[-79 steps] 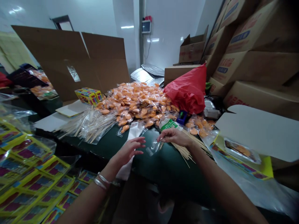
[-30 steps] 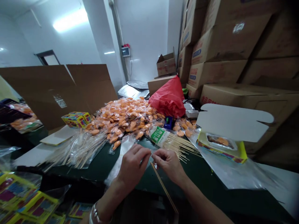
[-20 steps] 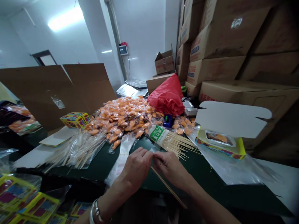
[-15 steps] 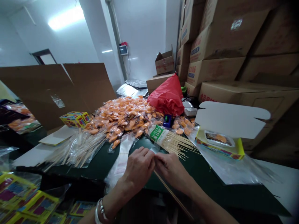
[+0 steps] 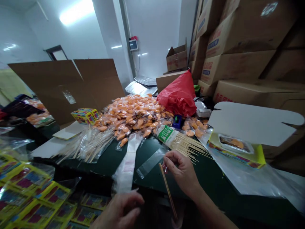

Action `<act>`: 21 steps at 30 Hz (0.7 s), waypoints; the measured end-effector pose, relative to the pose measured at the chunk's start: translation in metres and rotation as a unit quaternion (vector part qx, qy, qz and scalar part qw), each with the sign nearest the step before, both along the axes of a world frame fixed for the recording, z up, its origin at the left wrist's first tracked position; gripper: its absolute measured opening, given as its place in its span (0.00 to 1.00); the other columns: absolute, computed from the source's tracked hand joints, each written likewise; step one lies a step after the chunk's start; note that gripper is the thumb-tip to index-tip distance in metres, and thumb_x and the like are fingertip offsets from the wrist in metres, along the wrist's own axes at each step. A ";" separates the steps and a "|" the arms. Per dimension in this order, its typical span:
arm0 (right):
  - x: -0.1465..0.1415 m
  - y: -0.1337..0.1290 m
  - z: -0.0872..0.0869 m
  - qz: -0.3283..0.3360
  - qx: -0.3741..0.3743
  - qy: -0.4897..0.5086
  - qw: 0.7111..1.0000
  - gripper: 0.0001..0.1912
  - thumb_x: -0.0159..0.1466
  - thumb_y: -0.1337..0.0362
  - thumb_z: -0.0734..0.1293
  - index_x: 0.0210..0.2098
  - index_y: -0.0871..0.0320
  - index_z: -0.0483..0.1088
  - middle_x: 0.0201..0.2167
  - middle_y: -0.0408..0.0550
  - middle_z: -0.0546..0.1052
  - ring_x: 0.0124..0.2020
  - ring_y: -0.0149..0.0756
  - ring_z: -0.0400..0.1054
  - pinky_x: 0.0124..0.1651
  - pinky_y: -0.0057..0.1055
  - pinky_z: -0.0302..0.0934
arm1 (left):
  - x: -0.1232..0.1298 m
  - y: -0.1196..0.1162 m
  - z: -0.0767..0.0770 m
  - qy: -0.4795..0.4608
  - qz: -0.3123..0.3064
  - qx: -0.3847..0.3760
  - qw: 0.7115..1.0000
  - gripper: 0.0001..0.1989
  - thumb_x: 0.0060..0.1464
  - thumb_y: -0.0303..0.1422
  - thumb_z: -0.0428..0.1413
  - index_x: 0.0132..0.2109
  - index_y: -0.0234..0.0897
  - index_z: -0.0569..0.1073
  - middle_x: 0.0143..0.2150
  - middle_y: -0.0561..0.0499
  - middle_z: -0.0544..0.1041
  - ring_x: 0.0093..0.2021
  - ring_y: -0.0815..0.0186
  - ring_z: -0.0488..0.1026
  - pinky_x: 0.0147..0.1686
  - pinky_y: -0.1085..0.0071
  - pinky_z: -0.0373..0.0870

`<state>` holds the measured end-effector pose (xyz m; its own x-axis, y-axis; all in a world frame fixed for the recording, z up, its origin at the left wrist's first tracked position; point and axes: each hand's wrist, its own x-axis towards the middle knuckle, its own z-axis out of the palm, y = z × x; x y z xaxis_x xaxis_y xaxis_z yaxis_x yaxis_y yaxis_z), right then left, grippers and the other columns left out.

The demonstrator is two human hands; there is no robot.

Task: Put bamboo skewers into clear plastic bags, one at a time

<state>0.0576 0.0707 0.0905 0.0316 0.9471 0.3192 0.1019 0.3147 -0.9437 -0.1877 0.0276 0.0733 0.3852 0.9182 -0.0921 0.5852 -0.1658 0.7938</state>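
Note:
My left hand [image 5: 120, 208] is low in the view, its thumb and index finger apart and nothing clearly between them. To the right, my right hand [image 5: 182, 173] pinches the end of a narrow clear bag [image 5: 150, 163] over the green table. A small red thing shows below these fingers; it is too small to make out. Thin wooden sticks [image 5: 168, 192] slant down from beside my right hand past the table's front edge. A strip of clear bags [image 5: 130, 162] lies left of the narrow one. Behind my right hand is a green-labelled pack of bamboo sticks [image 5: 182, 143].
Wrapped orange pieces [image 5: 133, 114] form a heap at the back, beside a red bag [image 5: 178, 93]. Bagged sticks [image 5: 89, 146] lie on the left. An open yellow box [image 5: 259, 156] holds a tray on the right. Yellow packs [image 5: 33, 194] fill the lower left; cartons [image 5: 240, 68] are stacked behind.
My hands were together over the sticks; my left hand has moved away, down and left. The narrow clear bag now shows spread out. The whole view has shifted slightly.

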 end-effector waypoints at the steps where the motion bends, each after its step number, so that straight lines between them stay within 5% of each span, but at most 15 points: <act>1: -0.003 0.000 0.000 0.005 0.004 -0.005 1.000 0.09 0.62 0.58 0.63 0.28 0.54 0.67 0.20 0.41 0.72 0.21 0.32 0.68 0.25 0.27 0.62 | 0.010 0.009 0.007 -0.036 0.014 -0.016 0.999 0.12 0.47 0.38 0.57 0.41 0.44 0.77 0.37 0.50 0.78 0.38 0.61 0.72 0.37 0.70 0.68; 4: -0.010 -0.001 -0.003 0.018 0.021 -0.034 0.999 0.08 0.63 0.60 0.62 0.29 0.54 0.66 0.20 0.41 0.72 0.20 0.31 0.67 0.25 0.27 0.61 | 0.045 0.043 0.022 -0.210 0.045 -0.062 0.975 0.21 0.44 0.39 0.60 0.47 0.41 0.72 0.42 0.47 0.76 0.40 0.60 0.71 0.35 0.71 0.68; 6: -0.011 -0.002 -0.006 0.014 0.026 -0.053 0.998 0.08 0.63 0.61 0.62 0.28 0.54 0.66 0.20 0.41 0.72 0.20 0.31 0.67 0.25 0.27 0.61 | 0.068 0.060 0.022 -0.302 0.048 -0.093 0.948 0.20 0.43 0.38 0.61 0.44 0.39 0.72 0.36 0.49 0.76 0.33 0.64 0.71 0.28 0.72 0.66; 9: -0.008 -0.004 -0.013 0.025 0.015 -0.031 0.999 0.05 0.62 0.61 0.62 0.30 0.54 0.67 0.21 0.40 0.72 0.21 0.31 0.66 0.25 0.26 0.61 | 0.089 0.072 0.008 -0.371 0.048 -0.091 0.923 0.08 0.46 0.36 0.60 0.34 0.38 0.72 0.23 0.55 0.70 0.23 0.70 0.65 0.24 0.74 0.62; 12: -0.002 -0.006 -0.020 0.076 -0.006 0.037 0.996 0.05 0.62 0.64 0.61 0.34 0.53 0.69 0.24 0.40 0.74 0.23 0.31 0.67 0.28 0.26 0.62 | 0.093 0.075 -0.010 -0.411 0.048 -0.082 0.907 0.04 0.46 0.33 0.58 0.28 0.38 0.71 0.22 0.56 0.67 0.21 0.72 0.62 0.22 0.74 0.59; 16: 0.006 -0.007 -0.024 0.143 0.014 -0.011 0.989 0.12 0.58 0.72 0.59 0.35 0.56 0.73 0.30 0.43 0.76 0.33 0.33 0.70 0.39 0.27 0.63 | 0.087 0.074 -0.017 -0.388 0.031 -0.126 0.913 0.05 0.47 0.34 0.54 0.28 0.37 0.70 0.22 0.55 0.68 0.23 0.69 0.64 0.24 0.73 0.62; 21: 0.011 -0.004 -0.025 0.226 0.067 -0.146 0.961 0.12 0.59 0.68 0.64 0.41 0.60 0.73 0.36 0.47 0.77 0.37 0.32 0.71 0.42 0.25 0.62 | 0.068 0.079 -0.005 -0.205 0.025 -0.088 0.974 0.12 0.44 0.40 0.59 0.29 0.35 0.71 0.21 0.56 0.67 0.21 0.72 0.61 0.20 0.77 0.59</act>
<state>0.0689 0.0664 0.0651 -0.4822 0.7931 0.3721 0.1815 0.5060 -0.8432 -0.1194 0.1062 0.0678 0.3776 0.9209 -0.0969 0.2161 0.0141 0.9763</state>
